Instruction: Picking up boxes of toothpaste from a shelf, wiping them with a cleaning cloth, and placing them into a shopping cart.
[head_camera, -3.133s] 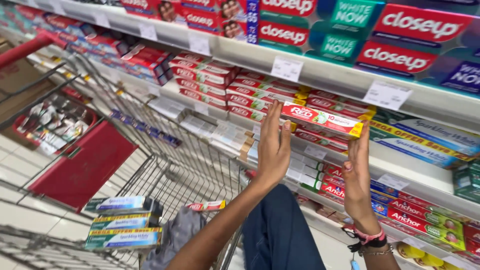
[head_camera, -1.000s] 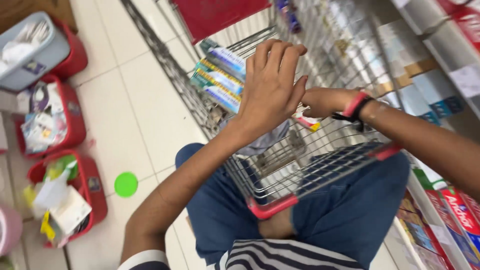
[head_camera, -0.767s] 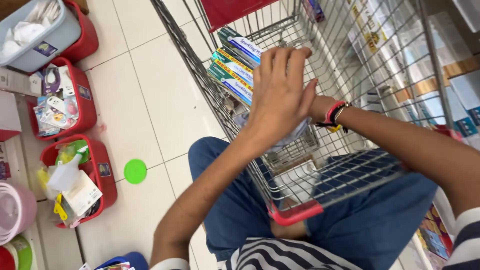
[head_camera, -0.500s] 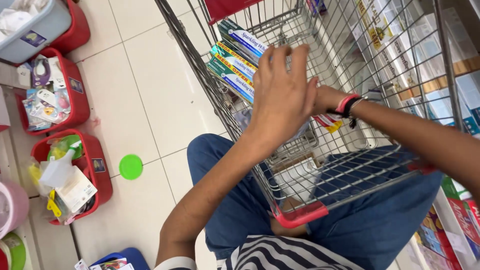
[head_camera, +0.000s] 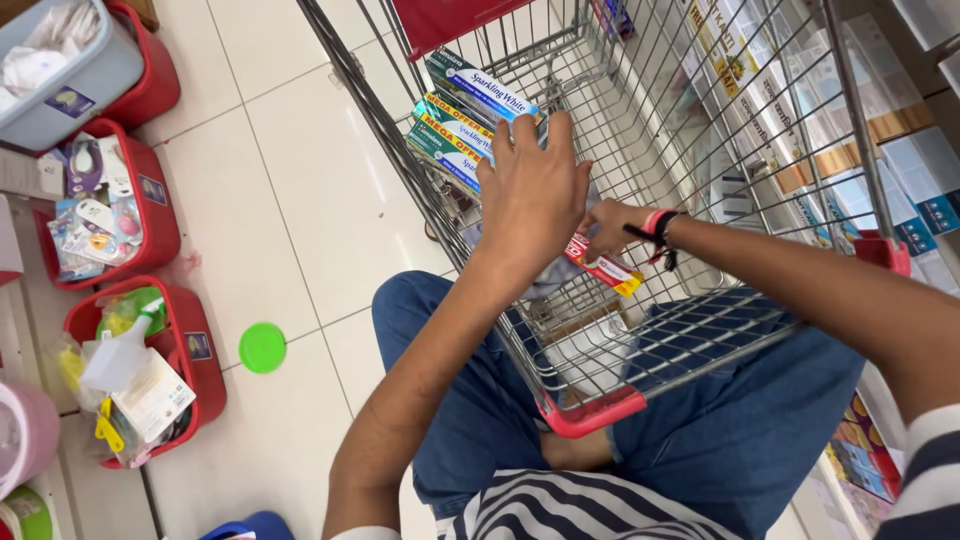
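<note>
Left hand (head_camera: 535, 195) sits at the centre of the frame, inside my wire shopping cart (head_camera: 700, 150), palm down, fingers spread fairly wide over the stacked green toothpaste boxes (head_camera: 465, 125); whether the fingertips actually touch the stack I cannot tell. My right hand (head_camera: 610, 225) is just to its right and partly hidden behind it, closed around a red toothpaste box (head_camera: 605, 268) whose yellow end pokes out toward the lower right. A red and black wristband (head_camera: 658, 225) is on that wrist.

Surroundings: the cart's red-capped corner (head_camera: 590, 412) is at lower centre, above my blue trousers (head_camera: 480, 400). On the tiled floor (head_camera: 300, 200), a green round disc (head_camera: 262, 347) lies left of centre. Red baskets (head_camera: 150, 215) of small packaged goods line the left edge, with a grey tub (head_camera: 70, 60) at upper left. Shelved boxes (head_camera: 900, 150) show through the cart wire at upper right. My own left forearm crosses the cart rim and blocks part of the basket's contents.

Against half a second ago, my left hand has moved up toward the green stack, exposing more of the red box.
</note>
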